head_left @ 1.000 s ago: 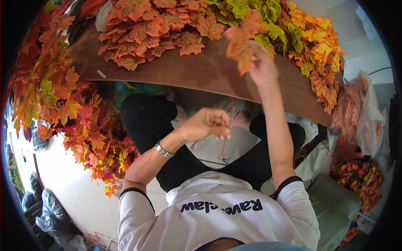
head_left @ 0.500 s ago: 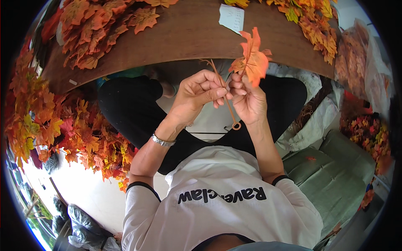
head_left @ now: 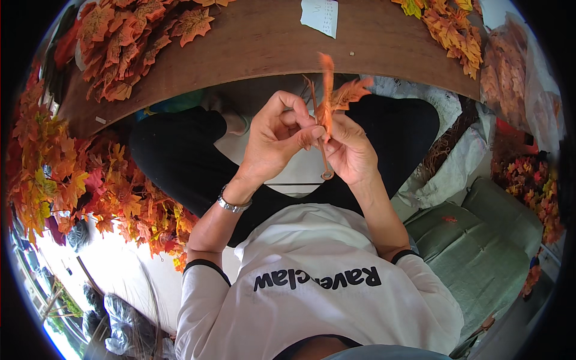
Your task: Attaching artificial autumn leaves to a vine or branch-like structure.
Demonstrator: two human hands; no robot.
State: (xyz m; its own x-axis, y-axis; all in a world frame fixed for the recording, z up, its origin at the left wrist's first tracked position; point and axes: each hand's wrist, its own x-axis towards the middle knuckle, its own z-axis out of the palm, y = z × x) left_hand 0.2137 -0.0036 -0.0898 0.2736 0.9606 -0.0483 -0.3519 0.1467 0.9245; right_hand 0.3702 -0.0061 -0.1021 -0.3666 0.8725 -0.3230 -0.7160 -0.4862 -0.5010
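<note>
My left hand (head_left: 275,139) is closed, thumb and fingers pinching a thin brown artificial stem (head_left: 324,161). A small ring forms the stem's near end, and its far end splits into short prongs. Orange artificial maple leaves (head_left: 350,93) are gripped in my right hand (head_left: 355,155), their base held right against the stem between both hands. The fingertips of the two hands almost meet, so the exact joint of leaf and stem is hidden.
Ahead curves a brown wooden table (head_left: 258,51) bearing piled orange leaves (head_left: 123,45), yellow-orange leaves (head_left: 453,39) and a paper slip (head_left: 320,17). Leaf garlands (head_left: 129,207) hang at left. A plastic bag of leaves (head_left: 507,78) and a green cushioned seat (head_left: 471,258) are at right.
My right hand has brought the leaves left and turned them, so they now stand against the stem. The stem has tilted more upright and its ring has shifted slightly left.
</note>
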